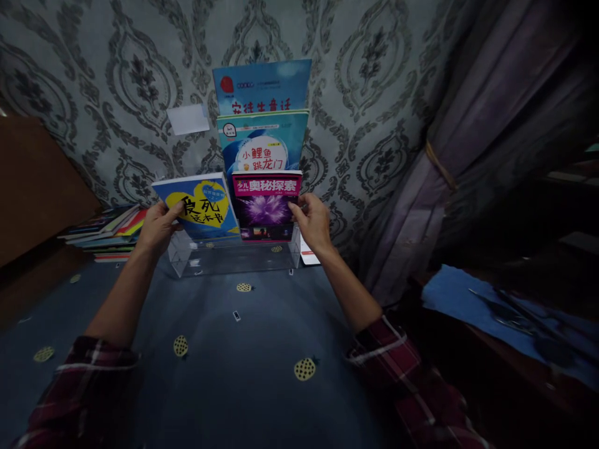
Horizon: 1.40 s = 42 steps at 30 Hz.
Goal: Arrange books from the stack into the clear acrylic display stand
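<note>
My left hand [160,226] grips the left edge of a blue book [206,209] with a yellow heart on its cover, thumb in front. The book leans a little at the left of a clear acrylic stand [234,259]. At the right edge of a magenta and black book [266,209], my right hand [314,223] has its thumb and fingers closed. That book stands in the front of the stand. Behind it, a teal book [290,137] rises higher, and a light blue book [285,75] stands highest at the back.
A pile of books [110,231] lies at the left beside a brown panel [37,187]. Patterned wallpaper [374,68] rises behind the stand. At the right hang a tied curtain [421,206] and, lower, a blue cloth [458,299] with dark tools. A dark blue tablecloth [224,393] covers the table.
</note>
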{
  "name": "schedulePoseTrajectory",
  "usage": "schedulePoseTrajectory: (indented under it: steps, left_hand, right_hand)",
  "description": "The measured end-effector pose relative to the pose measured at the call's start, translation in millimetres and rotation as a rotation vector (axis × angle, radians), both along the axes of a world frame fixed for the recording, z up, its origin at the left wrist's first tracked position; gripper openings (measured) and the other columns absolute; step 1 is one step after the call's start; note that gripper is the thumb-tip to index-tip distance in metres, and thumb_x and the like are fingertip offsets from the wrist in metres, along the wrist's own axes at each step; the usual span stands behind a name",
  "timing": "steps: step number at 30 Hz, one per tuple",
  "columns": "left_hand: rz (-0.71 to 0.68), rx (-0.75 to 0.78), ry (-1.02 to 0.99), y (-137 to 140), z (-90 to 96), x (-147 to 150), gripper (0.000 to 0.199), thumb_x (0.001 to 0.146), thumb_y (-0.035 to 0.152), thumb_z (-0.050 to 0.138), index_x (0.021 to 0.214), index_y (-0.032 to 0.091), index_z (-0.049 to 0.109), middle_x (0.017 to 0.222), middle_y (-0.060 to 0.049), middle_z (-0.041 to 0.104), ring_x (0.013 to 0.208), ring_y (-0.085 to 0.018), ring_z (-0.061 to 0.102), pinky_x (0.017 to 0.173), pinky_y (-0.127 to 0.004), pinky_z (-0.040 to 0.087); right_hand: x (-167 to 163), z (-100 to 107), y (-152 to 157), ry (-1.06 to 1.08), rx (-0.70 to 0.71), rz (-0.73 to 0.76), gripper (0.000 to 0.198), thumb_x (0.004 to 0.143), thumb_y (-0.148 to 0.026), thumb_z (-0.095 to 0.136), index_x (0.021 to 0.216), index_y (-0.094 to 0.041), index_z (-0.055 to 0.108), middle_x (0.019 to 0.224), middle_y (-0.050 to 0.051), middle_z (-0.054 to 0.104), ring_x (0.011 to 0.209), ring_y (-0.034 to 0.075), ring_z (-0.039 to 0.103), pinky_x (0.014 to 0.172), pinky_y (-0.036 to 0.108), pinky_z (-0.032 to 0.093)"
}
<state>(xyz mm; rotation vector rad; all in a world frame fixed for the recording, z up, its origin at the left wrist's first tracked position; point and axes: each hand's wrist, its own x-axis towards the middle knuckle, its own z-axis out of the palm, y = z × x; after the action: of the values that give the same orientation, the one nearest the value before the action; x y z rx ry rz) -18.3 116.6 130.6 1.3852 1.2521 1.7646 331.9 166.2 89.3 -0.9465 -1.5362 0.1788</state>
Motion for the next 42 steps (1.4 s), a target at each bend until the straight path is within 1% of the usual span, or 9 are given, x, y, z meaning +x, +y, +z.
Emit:
schedulePoseTrajectory:
  steps: [8,16,20,23,28,33,36,39,42]
  left_hand:
    - [-0.032,-0.049,0.114,-4,29.4,9,0.035,0.079,0.040,0.081,0.103,0.015,0.072,0.094,-0.006,0.078,0.067,-0.014,0.061,0.048,-0.019,0.041]
    - [-0.082,-0.069,0.148,-4,65.5,7,0.028,0.090,0.038,0.076,0.104,0.015,0.071,0.092,-0.005,0.077,0.073,-0.015,0.064,0.053,-0.019,0.044]
    - [-0.145,-0.088,0.113,4,72.8,12,0.028,0.094,0.042,0.073,0.103,0.015,0.070,0.090,-0.007,0.076,0.076,-0.017,0.065,0.057,-0.022,0.046]
    - [-0.171,-0.072,0.095,9,69.8,21,0.032,0.093,0.047,0.074,0.098,0.016,0.069,0.084,-0.005,0.075,0.071,-0.016,0.063,0.054,-0.022,0.043]
    - [-0.108,-0.017,0.044,7,66.9,29,0.030,0.091,0.045,0.076,0.099,0.018,0.066,0.087,-0.003,0.074,0.069,-0.014,0.060,0.051,-0.020,0.042]
    - [-0.047,0.045,-0.044,4,66.2,32,0.030,0.088,0.048,0.075,0.099,0.022,0.064,0.103,-0.001,0.074,0.074,-0.013,0.061,0.048,-0.020,0.044]
    - [-0.038,0.121,-0.072,5,52.7,45,0.040,0.080,0.054,0.080,0.102,0.025,0.063,0.109,0.000,0.073,0.078,-0.014,0.063,0.049,-0.021,0.046]
    - [-0.027,0.162,-0.060,8,29.9,61,0.050,0.072,0.058,0.083,0.105,0.027,0.062,0.109,-0.001,0.073,0.083,-0.017,0.068,0.051,-0.023,0.049]
    - [-0.009,0.165,-0.057,11,9.5,71,0.051,0.070,0.061,0.082,0.103,0.027,0.063,0.109,-0.003,0.073,0.086,-0.019,0.070,0.051,-0.022,0.049]
  right_hand:
    - [0,-1,4,0.012,0.005,0.021,0.017,0.091,-0.038,0.062,0.083,-0.024,0.057,0.086,0.004,0.066,0.072,0.020,0.064,0.071,0.037,0.055]
    - [2,-2,6,0.002,-0.017,0.036,0.015,0.091,-0.038,0.063,0.084,-0.025,0.059,0.086,0.005,0.065,0.076,0.022,0.065,0.071,0.039,0.057]
    - [3,-2,7,-0.021,-0.015,0.036,0.017,0.093,-0.041,0.063,0.086,-0.026,0.061,0.086,0.005,0.066,0.079,0.023,0.065,0.073,0.040,0.057]
    - [3,-2,8,-0.030,-0.008,0.034,0.019,0.094,-0.044,0.062,0.087,-0.026,0.062,0.087,0.005,0.066,0.082,0.024,0.066,0.074,0.042,0.057]
    - [3,-1,7,-0.016,-0.013,0.034,0.019,0.093,-0.043,0.063,0.086,-0.026,0.060,0.086,0.005,0.067,0.085,0.025,0.066,0.076,0.042,0.057]
    - [2,-1,7,-0.011,-0.032,0.039,0.018,0.093,-0.042,0.064,0.087,-0.026,0.061,0.085,0.005,0.068,0.083,0.025,0.067,0.075,0.042,0.058]
    - [2,-1,7,-0.003,-0.041,0.045,0.016,0.092,-0.041,0.065,0.086,-0.026,0.063,0.082,0.004,0.067,0.081,0.025,0.067,0.075,0.043,0.059]
    - [3,-1,7,-0.004,-0.042,0.055,0.015,0.093,-0.040,0.064,0.088,-0.026,0.063,0.081,0.003,0.067,0.078,0.024,0.067,0.075,0.044,0.060]
    - [4,-2,8,-0.021,-0.029,0.048,0.013,0.093,-0.038,0.063,0.088,-0.026,0.063,0.081,0.004,0.067,0.078,0.024,0.067,0.077,0.044,0.060]
